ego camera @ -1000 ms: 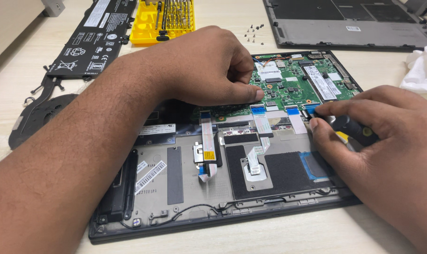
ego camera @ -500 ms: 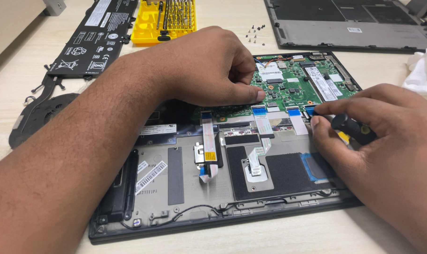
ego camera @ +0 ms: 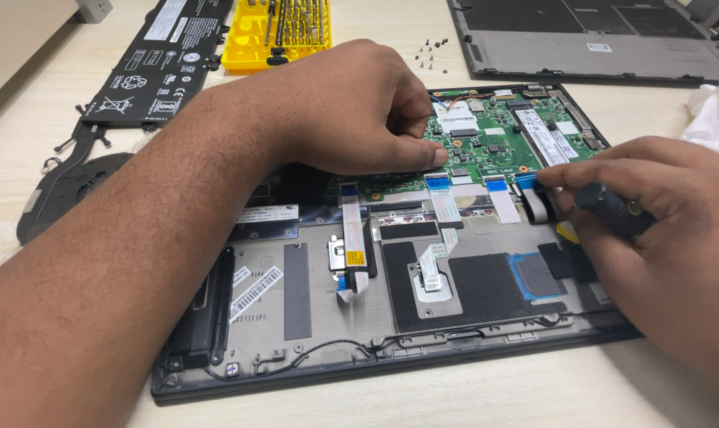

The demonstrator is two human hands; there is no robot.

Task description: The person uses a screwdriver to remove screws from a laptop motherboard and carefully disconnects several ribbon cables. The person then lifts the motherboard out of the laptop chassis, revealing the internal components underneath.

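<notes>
Motherboard [ego camera: 494,147], green, sits in the opened laptop base [ego camera: 312,349]. Your left hand [ego camera: 351,111] presses on its left edge, fingers curled, nothing held. Your right hand [ego camera: 653,214] clamps a black screwdriver [ego camera: 613,208] at its lower right edge. Battery [ego camera: 165,59], yellow bit case [ego camera: 276,32] and loose screws [ego camera: 431,49] lie beyond; bare table in front.

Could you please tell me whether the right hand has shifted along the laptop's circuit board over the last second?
No. The right hand stays by the green circuit board's right edge, gripping the black tool.
</notes>
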